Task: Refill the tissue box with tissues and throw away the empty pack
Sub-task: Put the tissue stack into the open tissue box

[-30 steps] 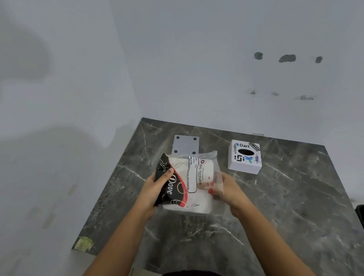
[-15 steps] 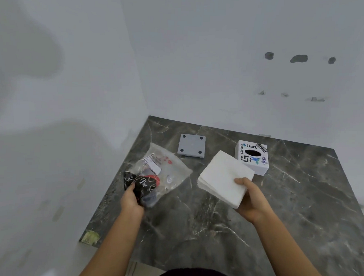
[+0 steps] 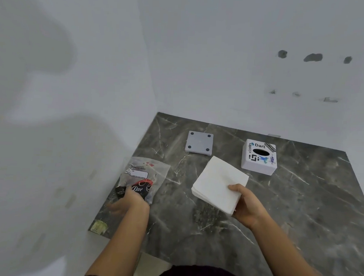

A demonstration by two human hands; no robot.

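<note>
A white stack of tissues [image 3: 216, 183] is gripped at its near right corner by my right hand [image 3: 248, 205], just above the dark marble table [image 3: 299, 205]. The white tissue box [image 3: 259, 160], with stickers and an oval slot on top, stands beyond the stack at the back right. The flattened plastic pack [image 3: 143, 175], clear with a black and red end, lies on the table's left side. My left hand [image 3: 130, 202] is blurred at the pack's near end, with the thumb over it; its grip is unclear.
A grey square panel [image 3: 199, 143] with four dark dots lies at the back, left of the tissue box. White walls close in behind and on the left. A yellowish sticker [image 3: 99, 226] marks the table's near left corner.
The tissue stack came out of the pack into my right hand. My left hand carried the pack to the left and lowered it flat onto the table.
</note>
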